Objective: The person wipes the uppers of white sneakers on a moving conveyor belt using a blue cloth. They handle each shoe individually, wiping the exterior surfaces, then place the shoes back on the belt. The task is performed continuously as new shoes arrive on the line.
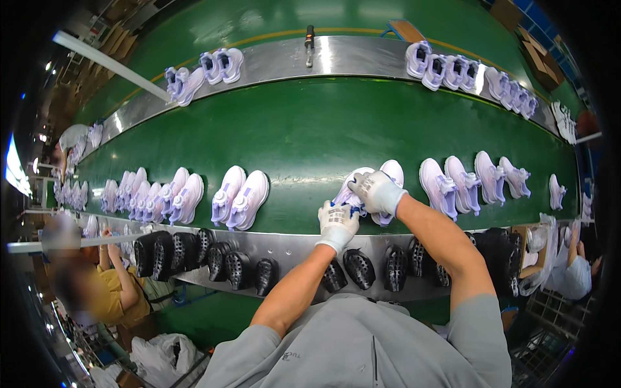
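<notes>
Across the middle of the scene: green belt (323,129), broad, running left to right. Along its far side: far metal ledge (278,61), bearing lilac-white shoes in groups at left (231,64) and right (446,70). Along its near side: near metal ledge (294,246), lined with black perforated forms (359,268). Near left: person in a yellow top (132,294). On the belt, right: row of shoes (440,184), toes far. On the belt, left: one pair (256,191), toes far. Between pair and row: handled shoe (345,189), partly covered by both hands; its mate (392,171) just beside, right. Right hand (377,191), white-gloved: over the handled shoe's upper, fingers bent, close together; pinching, cannot tell. Left hand (338,223), white-gloved, blue-tipped: at the shoe's near end, fingers curled; grip, cannot tell. Far ledge, centre: dark-handled tool (310,46).
</notes>
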The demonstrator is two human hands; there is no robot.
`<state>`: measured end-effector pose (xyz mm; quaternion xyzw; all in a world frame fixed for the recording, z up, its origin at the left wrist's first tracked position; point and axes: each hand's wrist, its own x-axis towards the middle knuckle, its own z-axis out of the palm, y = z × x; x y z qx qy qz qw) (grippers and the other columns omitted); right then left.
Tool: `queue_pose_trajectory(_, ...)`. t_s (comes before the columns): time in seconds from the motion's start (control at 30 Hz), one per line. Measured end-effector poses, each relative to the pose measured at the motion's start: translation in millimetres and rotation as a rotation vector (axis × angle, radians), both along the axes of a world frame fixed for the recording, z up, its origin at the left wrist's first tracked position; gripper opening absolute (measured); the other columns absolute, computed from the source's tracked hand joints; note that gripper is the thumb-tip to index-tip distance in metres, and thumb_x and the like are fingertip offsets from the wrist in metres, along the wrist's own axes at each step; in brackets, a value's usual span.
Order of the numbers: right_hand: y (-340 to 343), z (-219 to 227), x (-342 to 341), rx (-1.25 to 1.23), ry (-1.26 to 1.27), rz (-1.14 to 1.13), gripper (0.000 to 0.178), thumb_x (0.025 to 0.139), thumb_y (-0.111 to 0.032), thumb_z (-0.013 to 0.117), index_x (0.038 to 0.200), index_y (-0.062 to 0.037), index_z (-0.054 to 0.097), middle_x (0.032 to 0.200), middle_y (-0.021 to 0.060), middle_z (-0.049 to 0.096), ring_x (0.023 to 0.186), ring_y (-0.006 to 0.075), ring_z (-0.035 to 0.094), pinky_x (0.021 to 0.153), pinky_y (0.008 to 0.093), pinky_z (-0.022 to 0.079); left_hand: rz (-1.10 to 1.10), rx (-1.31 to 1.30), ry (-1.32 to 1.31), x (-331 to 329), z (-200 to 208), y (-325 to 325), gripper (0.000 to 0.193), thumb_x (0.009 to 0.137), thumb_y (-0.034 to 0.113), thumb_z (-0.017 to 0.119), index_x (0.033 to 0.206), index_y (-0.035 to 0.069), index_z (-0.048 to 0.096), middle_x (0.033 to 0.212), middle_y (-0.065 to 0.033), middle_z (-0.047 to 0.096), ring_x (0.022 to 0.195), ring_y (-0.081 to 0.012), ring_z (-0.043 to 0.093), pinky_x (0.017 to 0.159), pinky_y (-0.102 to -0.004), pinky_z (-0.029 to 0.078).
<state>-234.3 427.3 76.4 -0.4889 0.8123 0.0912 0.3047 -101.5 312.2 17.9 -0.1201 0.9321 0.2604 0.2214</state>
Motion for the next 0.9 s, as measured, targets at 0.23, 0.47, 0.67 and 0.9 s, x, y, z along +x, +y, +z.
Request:
queue_pose_trajectory(0.23,10,-24,35,-0.330,-0.028,-0.433,0.058,0.087,-0.023,0.068,0.140,-0.0036,0.055,0.127,0.0217,0.065,0.122,0.0340,0.064,0.102,0.0390,0.053,0.222,0.212,-0.062,-5,-36,-36,0.047,0.097,0.041,0.055,0.105,0.000,0.076,0.106,-0.0254,0.073,0.103,-0.0421,0.069,0.094,-0.0485,0.052)
queue_pose_trajectory(0.47,5,-87,107,-0.378,0.065,-0.960,0.050,0.095,-0.023,0.061,0.137,0.0032,0.053,0.121,0.0246,0.064,0.115,0.0396,0.064,0.095,0.0458,0.054,-0.047,0.009,-0.004,-3,-9,-12,0.045,0.100,0.036,0.049,0.103,0.001,0.076,0.113,-0.0238,0.073,0.111,-0.0397,0.066,0.108,-0.0483,0.042)
queue_pose_trajectory(0.67,21,-51,104,-0.544,0.100,-0.817,0.061,0.087,-0.011,0.065,0.145,0.0002,0.049,0.143,0.0238,0.054,0.130,0.0397,0.056,0.109,0.0463,0.047,0.092,0.028,-0.083,4,-29,-24,0.043,0.099,0.040,0.051,0.109,0.007,0.076,0.116,-0.0196,0.073,0.115,-0.0408,0.065,0.104,-0.0515,0.046)
queue_pose_trajectory(0.9,26,-73,119,-0.422,0.075,-0.576,0.077,0.085,-0.008,0.064,0.156,-0.0027,0.037,0.158,0.0217,0.041,0.142,0.0422,0.045,0.117,0.0463,0.040,0.104,-0.034,0.098,21,-43,-9,0.037,0.098,0.037,0.053,0.105,0.009,0.077,0.116,-0.0145,0.073,0.115,-0.0413,0.060,0.102,-0.0501,0.045)
